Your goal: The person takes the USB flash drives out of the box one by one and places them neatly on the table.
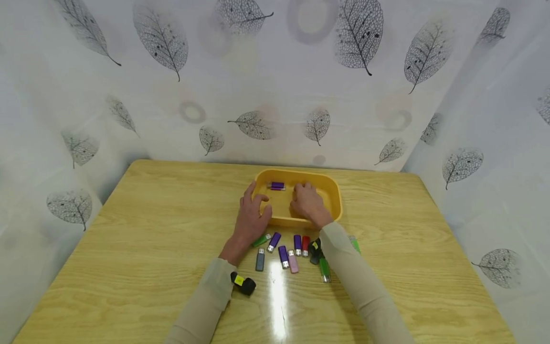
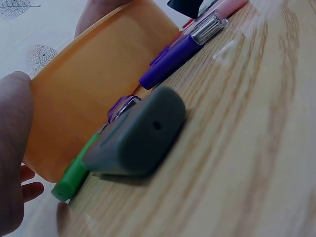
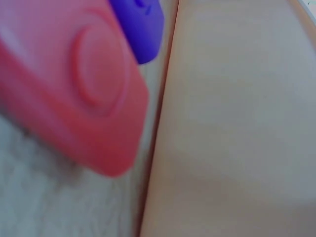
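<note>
A yellow plastic tray [image 1: 287,221] stands near the back of the table. At its left end my left hand [image 1: 250,217] grips the rim, with fingers along the outside and the thumb over the front corner. My right hand [image 1: 307,200] reaches over the front wall with bent fingers pointing down at the tray's floor; I cannot tell whether it holds anything. Left of these fingers, purple USB flash drives [image 1: 277,186] lie in the tray. In the left wrist view, a grey flash drive [image 2: 140,133] and a green one [image 2: 74,175] lie by the tray wall.
In front of the tray lie several more flash drives, among them a red one [image 3: 94,89], a pink one [image 1: 293,262] and a green one [image 1: 324,270]. Small black cameras [image 1: 245,284] sit on both wrists. A leaf-patterned curtain [image 1: 275,86] hangs behind the table.
</note>
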`<act>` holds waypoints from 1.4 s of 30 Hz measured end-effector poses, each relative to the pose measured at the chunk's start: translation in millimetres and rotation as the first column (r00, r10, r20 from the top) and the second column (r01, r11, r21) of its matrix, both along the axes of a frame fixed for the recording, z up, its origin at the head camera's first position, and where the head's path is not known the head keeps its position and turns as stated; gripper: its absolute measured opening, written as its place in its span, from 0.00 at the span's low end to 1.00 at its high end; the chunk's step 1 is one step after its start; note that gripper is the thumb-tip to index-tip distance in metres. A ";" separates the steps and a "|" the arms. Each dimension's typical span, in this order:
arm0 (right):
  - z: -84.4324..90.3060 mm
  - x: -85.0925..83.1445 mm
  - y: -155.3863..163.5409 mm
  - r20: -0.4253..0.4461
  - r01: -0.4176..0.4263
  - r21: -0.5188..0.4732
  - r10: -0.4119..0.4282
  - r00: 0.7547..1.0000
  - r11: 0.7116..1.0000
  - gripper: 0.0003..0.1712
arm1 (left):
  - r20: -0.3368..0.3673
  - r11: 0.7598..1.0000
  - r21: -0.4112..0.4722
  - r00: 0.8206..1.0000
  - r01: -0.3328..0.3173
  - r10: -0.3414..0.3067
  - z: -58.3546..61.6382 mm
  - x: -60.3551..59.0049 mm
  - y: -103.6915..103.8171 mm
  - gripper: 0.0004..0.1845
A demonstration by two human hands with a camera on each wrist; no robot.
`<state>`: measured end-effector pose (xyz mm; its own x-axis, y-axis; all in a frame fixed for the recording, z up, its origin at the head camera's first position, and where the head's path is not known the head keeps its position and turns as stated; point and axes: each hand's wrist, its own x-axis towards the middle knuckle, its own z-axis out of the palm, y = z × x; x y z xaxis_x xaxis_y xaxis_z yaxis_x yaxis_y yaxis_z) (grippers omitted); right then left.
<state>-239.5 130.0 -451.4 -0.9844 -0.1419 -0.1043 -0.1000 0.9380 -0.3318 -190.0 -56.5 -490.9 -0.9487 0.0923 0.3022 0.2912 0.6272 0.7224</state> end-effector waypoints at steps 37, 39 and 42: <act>35.1 31.0 11.8 -0.001 -0.127 -0.195 0.130 0.992 0.973 0.29 | -0.023 1.000 -0.001 1.000 -0.004 0.004 -0.6 -0.9 0.7 0.17; 38.5 38.0 13.0 -0.008 -0.132 -0.238 0.134 0.991 0.962 0.29 | -0.021 1.000 0.002 1.000 -0.001 0.001 -0.5 -0.6 0.3 0.17; 42.7 47.6 14.7 -0.011 -0.147 -0.281 0.150 0.989 0.949 0.30 | -0.021 1.000 0.001 1.000 0.001 -0.001 -0.6 -0.9 -0.1 0.17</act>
